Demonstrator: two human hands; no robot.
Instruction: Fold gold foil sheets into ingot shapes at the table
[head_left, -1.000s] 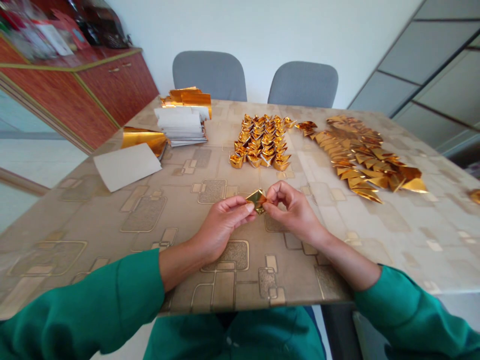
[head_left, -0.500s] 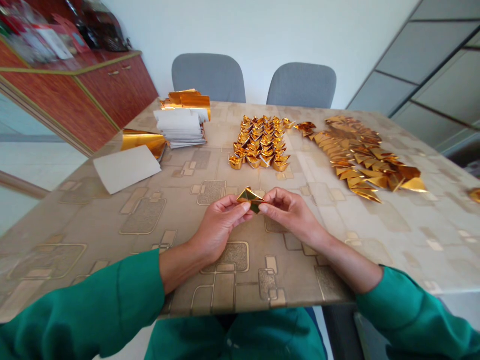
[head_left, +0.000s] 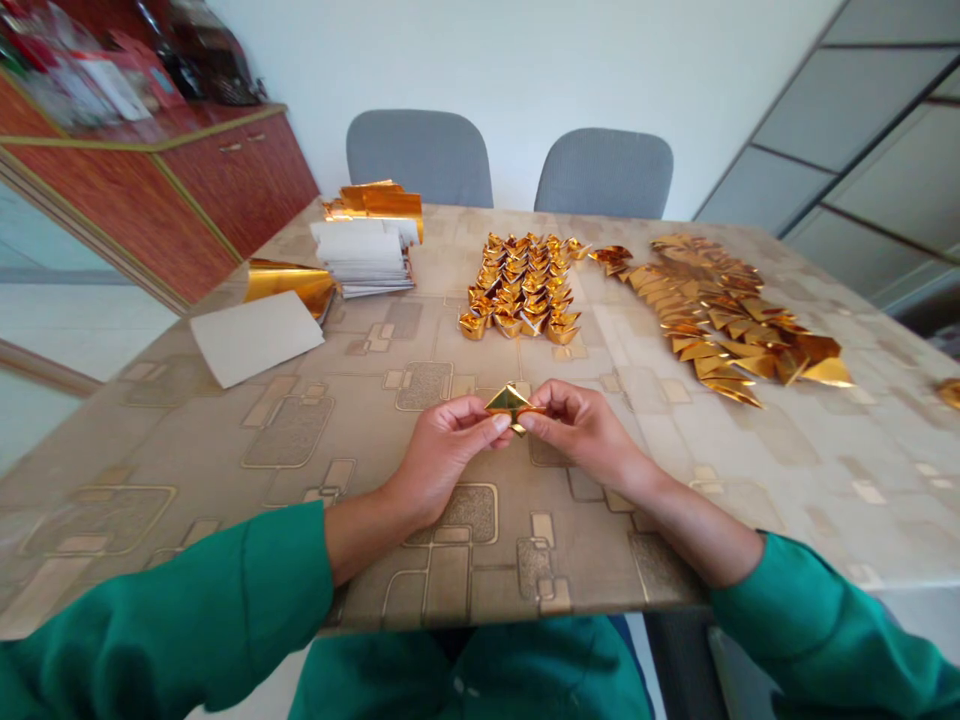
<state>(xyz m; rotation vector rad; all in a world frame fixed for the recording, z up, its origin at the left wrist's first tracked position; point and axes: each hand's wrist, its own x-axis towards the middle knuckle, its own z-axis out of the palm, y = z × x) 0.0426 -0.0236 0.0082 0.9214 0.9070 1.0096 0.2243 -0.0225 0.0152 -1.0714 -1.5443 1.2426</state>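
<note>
Between my hands, above the near part of the table, is a small folded gold foil paper (head_left: 510, 399), peaked at the top with a point below. My left hand (head_left: 450, 445) pinches its left side, thumb in front. On its right side, the thumb and fingers of my right hand (head_left: 581, 420) are closed. Fingertips cover parts of the folded paper. Beyond them stand rows of finished-looking gold paper ingots (head_left: 523, 285), packed close together. To the right of these lies a spread of flat folded gold papers (head_left: 720, 310), overlapping one another.
A stack of white-backed sheets (head_left: 364, 260) with gold foil sheets (head_left: 379, 205) stands at the back left. One white sheet (head_left: 259, 338) lies nearer. Two grey chairs (head_left: 418, 155) are behind the patterned table (head_left: 285, 520). A wooden cabinet (head_left: 240, 180) is at left.
The folded gold paper has been turned slightly in my fingers, so a broader peaked face shows. My thumbs are closer together at its middle.
</note>
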